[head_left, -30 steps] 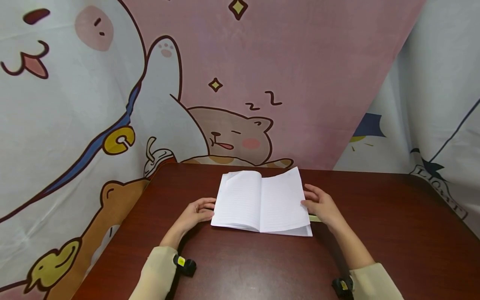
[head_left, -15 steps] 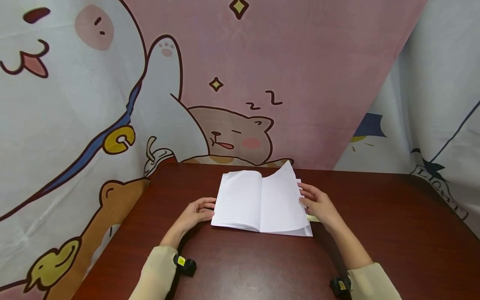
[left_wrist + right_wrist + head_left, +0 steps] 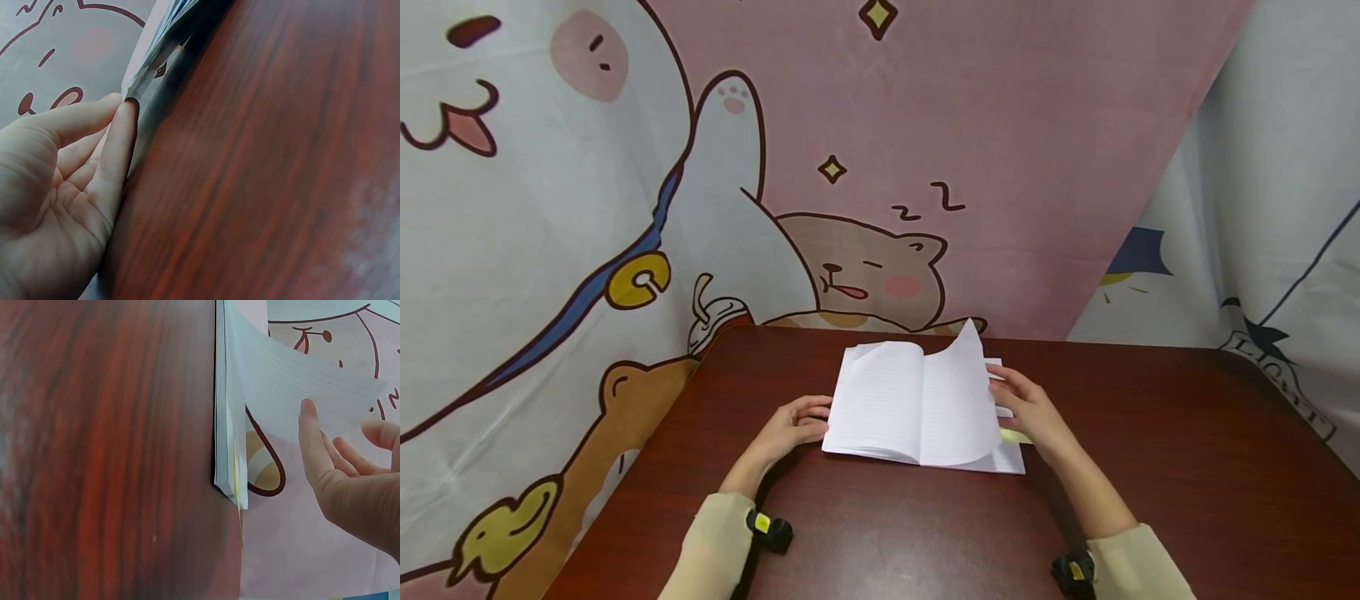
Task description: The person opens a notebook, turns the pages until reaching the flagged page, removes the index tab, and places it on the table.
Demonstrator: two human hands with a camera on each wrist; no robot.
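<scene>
An open lined notebook point(image 3: 880, 400) lies on the brown table. My left hand point(image 3: 790, 429) pinches its left edge; in the left wrist view, thumb and finger point(image 3: 119, 131) meet on the edge of the pages. On the other side, one page point(image 3: 958, 408) stands raised and curved, its far corner pointing up. My right hand point(image 3: 1037, 417) is at that page's outer edge, with its fingertips partly hidden behind the paper. In the right wrist view, the lifted page point(image 3: 287, 381) passes behind the fingers point(image 3: 312, 444), and thumb and fingers are spread apart.
A pale yellow-green strip point(image 3: 1015, 436) sticks out from under the raised page. Behind the table point(image 3: 880, 533) hangs a cloth point(image 3: 1037, 167) with cartoon animals. A black wrist camera point(image 3: 771, 532) sits on the left sleeve, another point(image 3: 1072, 575) on the right one.
My right hand has moved left, and the right page has bent further up and toward the spine, uncovering more of the pages beneath and the strip. The left hand has stayed put.
</scene>
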